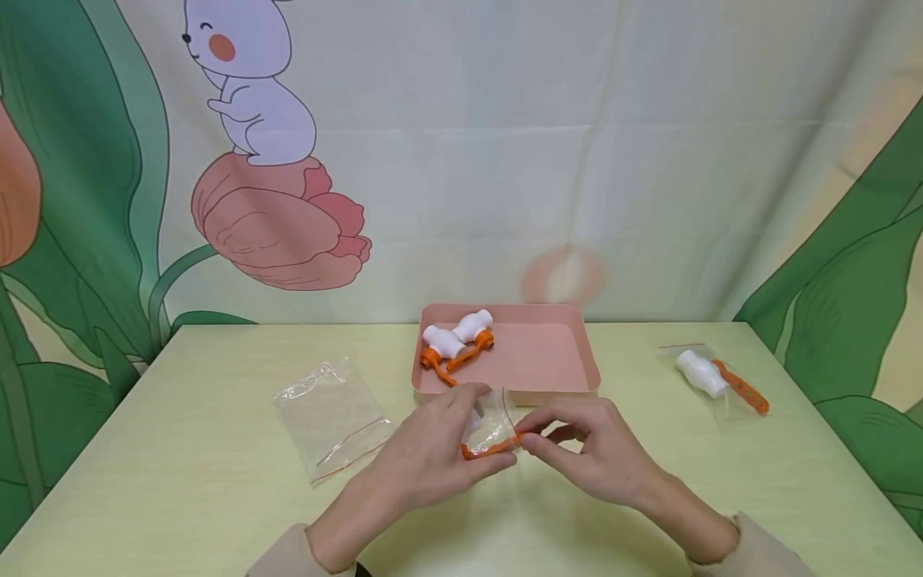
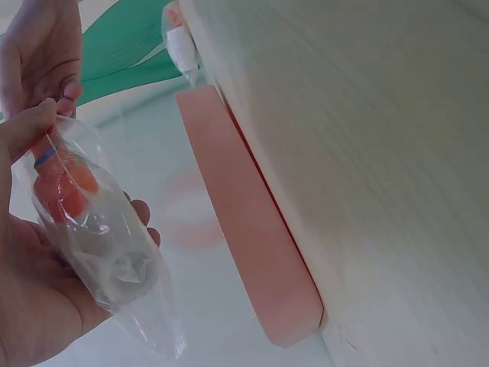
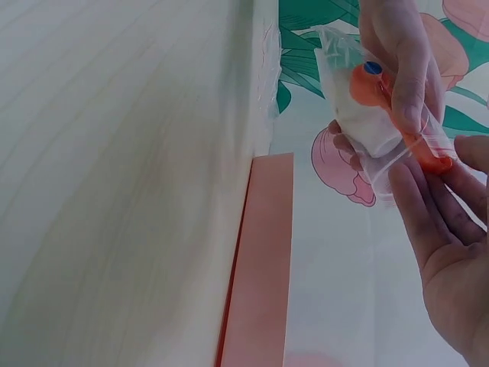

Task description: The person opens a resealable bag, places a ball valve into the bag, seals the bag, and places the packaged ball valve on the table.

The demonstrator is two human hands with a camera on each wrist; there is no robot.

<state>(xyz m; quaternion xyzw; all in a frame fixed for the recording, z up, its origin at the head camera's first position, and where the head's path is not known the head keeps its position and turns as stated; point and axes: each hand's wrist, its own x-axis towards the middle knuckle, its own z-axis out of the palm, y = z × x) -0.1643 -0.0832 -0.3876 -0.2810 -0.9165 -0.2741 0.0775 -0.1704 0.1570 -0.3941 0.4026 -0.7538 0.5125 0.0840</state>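
Behind the pale table (image 1: 180, 449), a printed curtain (image 1: 469, 160) is hanging. Just in front of the pink tray (image 1: 541, 353), the left hand (image 1: 425, 457) is holding a clear bag (image 1: 493, 425) above the table, thumb and fingers clamping it from opposite sides. Inside, a white valve (image 3: 370, 126) is lying beside its orange handle (image 3: 367, 90). The right hand (image 1: 598, 453) is pinching the bag's end at the handle's tip, thumb and forefinger together. Two more valves (image 1: 445, 343) are resting in the tray's left part; a flat bag (image 1: 332, 421) is lying to the left, a bagged valve (image 1: 703, 375) to the right.
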